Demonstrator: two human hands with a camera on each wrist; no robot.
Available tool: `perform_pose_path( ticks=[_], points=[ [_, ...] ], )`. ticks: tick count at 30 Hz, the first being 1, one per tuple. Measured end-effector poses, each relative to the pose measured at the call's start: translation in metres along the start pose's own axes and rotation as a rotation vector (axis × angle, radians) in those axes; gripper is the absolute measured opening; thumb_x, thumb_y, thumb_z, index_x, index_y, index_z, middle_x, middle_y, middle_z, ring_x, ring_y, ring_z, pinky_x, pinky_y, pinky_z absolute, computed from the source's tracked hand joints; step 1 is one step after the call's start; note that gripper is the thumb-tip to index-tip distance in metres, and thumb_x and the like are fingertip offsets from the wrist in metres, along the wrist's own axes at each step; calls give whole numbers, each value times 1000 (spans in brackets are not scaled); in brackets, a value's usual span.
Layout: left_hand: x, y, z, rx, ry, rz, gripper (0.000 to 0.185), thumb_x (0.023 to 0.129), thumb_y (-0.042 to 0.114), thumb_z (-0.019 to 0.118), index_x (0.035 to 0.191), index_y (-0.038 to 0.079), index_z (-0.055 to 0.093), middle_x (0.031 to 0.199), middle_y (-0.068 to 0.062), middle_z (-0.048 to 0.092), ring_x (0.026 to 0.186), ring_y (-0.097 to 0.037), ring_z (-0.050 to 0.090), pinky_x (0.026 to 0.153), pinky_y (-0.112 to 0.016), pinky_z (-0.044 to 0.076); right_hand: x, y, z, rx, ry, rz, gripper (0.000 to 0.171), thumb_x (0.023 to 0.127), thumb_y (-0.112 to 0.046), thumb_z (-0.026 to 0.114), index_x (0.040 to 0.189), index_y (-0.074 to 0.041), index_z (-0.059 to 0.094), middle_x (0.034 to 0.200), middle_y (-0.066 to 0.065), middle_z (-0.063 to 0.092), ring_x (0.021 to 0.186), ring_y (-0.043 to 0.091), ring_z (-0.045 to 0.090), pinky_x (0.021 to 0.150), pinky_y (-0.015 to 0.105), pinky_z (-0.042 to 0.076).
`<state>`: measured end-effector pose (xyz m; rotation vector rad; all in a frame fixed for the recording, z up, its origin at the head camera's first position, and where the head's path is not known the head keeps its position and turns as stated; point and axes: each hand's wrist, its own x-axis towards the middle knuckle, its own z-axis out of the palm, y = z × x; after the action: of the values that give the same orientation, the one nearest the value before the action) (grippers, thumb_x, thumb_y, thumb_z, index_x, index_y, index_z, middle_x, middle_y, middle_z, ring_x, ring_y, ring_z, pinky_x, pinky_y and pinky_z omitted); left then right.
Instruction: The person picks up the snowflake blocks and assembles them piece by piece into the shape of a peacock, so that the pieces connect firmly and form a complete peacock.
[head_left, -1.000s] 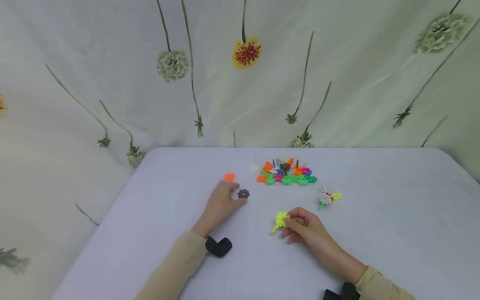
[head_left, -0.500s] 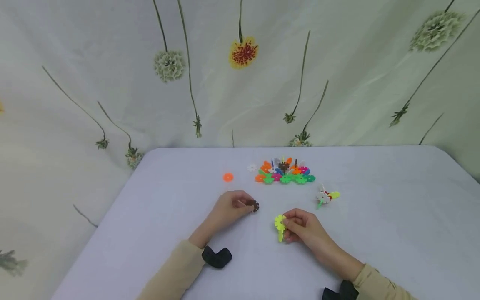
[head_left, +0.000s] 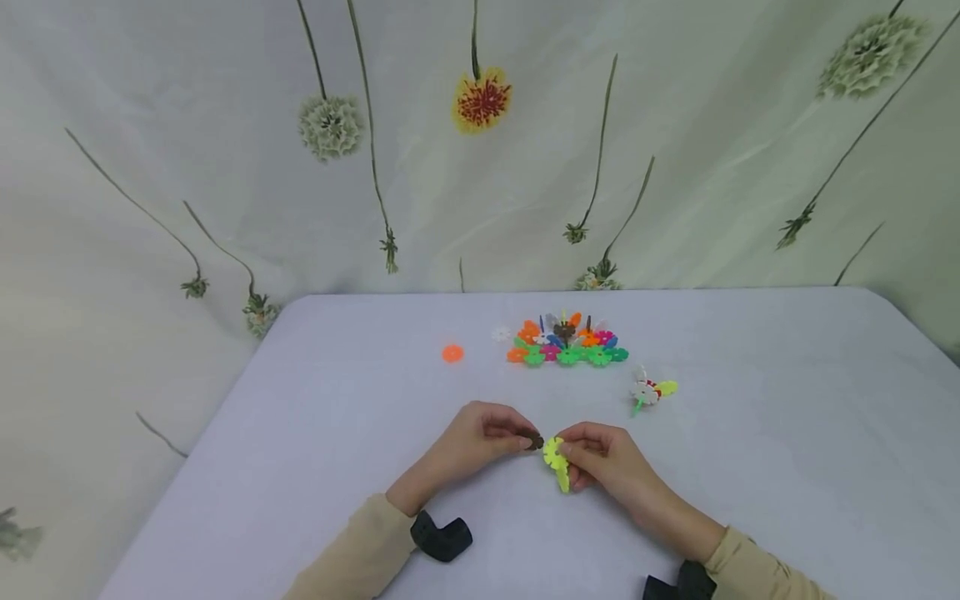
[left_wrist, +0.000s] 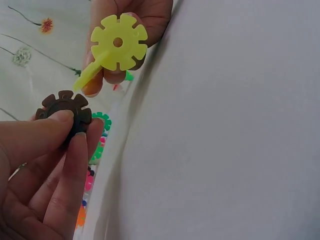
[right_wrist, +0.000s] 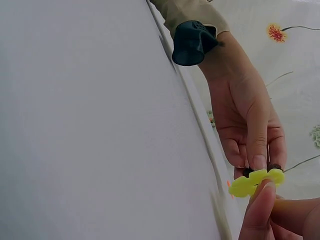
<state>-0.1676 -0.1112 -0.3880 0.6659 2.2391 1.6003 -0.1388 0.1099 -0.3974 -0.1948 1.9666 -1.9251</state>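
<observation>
My left hand (head_left: 480,442) pinches a dark brown notched snowflake disc (left_wrist: 64,112) between thumb and fingers. In my right hand (head_left: 611,462) is a pair of joined yellow snowflake discs (left_wrist: 119,42), gripped by thumb and fingers; one disc faces the left wrist camera and the other shows edge-on, slotted into it. In the head view the brown disc lies just left of the yellow pair, close to it. Whether the two touch, I cannot tell. From the right wrist view the yellow discs (right_wrist: 245,185) partly cover the brown one.
A colourful assembly of snowflake discs (head_left: 567,343) stands toward the table's far edge. Left of it lie a white disc (head_left: 501,333) and an orange disc (head_left: 452,353). A small white, red, yellow and green build (head_left: 649,393) sits beyond my right hand on the white table (head_left: 750,417).
My left hand has picked the brown disc up from the table and brought it right, toward the yellow pair. My right hand has stayed nearly in place while turning the yellow pair.
</observation>
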Motion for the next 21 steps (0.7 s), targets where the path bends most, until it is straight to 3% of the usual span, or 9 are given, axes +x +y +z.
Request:
perform_pose_path(
  ticks=[8, 21],
  points=[
    [-2, 3, 2, 71, -31, 65, 12, 83, 5, 71, 94, 5, 73, 87, 2, 70, 81, -11, 66, 72, -25, 52, 2, -3, -1, -85, -32, 36, 22, 91, -11, 61, 107, 5, 63, 66, 4, 57, 56, 13, 50, 54, 22, 45],
    [-10, 11, 7, 224, -39, 176, 13, 82, 1, 70, 93, 5, 74, 86, 7, 70, 81, -2, 63, 70, -22, 51, 0, -6, 2, -75, -116, 36, 15, 91, -7, 61, 99, 5, 62, 63, 3, 53, 53, 13, 46, 49, 20, 42]
  ],
)
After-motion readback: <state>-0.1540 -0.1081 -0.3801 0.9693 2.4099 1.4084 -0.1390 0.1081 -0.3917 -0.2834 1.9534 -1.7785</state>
